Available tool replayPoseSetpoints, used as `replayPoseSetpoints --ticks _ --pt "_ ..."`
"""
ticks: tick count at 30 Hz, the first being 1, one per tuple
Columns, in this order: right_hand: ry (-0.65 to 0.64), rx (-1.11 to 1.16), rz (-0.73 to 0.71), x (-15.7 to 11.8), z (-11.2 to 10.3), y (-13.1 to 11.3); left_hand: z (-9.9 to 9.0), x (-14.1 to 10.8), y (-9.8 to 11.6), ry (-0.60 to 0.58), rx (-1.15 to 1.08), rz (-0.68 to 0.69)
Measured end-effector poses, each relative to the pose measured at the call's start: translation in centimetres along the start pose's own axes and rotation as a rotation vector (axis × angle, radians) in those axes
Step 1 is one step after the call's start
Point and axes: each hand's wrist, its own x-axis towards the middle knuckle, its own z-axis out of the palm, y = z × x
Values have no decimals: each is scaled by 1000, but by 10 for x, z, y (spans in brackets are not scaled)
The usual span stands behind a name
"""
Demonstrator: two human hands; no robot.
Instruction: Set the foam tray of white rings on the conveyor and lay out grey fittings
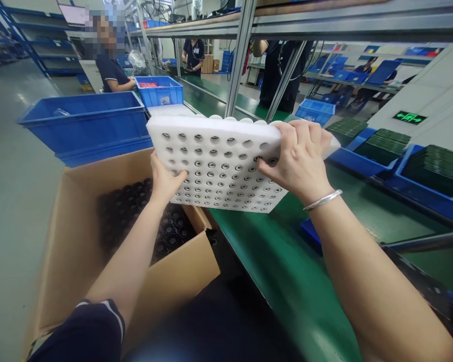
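A thick white foam tray (226,173) with rows of round holes is held up and tilted, its holed face toward me. Many of the holes show dark-rimmed round pieces; white rounded tops stick up along its far edge. My left hand (165,178) grips the left side, thumb on the holed face. At the upper right, my right hand (302,156) clasps the edge with fingers over the top and thumb on the face. Below the tray, to the left, an open cardboard box (86,201) contains many black round parts (173,231) in rows.
A green work surface (256,251) runs beneath the tray. Blue bins (94,115) stand behind the box. On the right, blue trays (434,198) hold stacks of green boards (438,168). A metal post (239,60) rises behind the foam. Several people work farther back.
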Motion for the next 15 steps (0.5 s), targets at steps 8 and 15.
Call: replayPoseSetpoints --ticks 8,15 --pt "8 -8 -3 -1 1 0 8 -11 35 70 -41 -118" --pt "21 1 0 -5 -2 -4 12 -7 42 120 -126 -248"
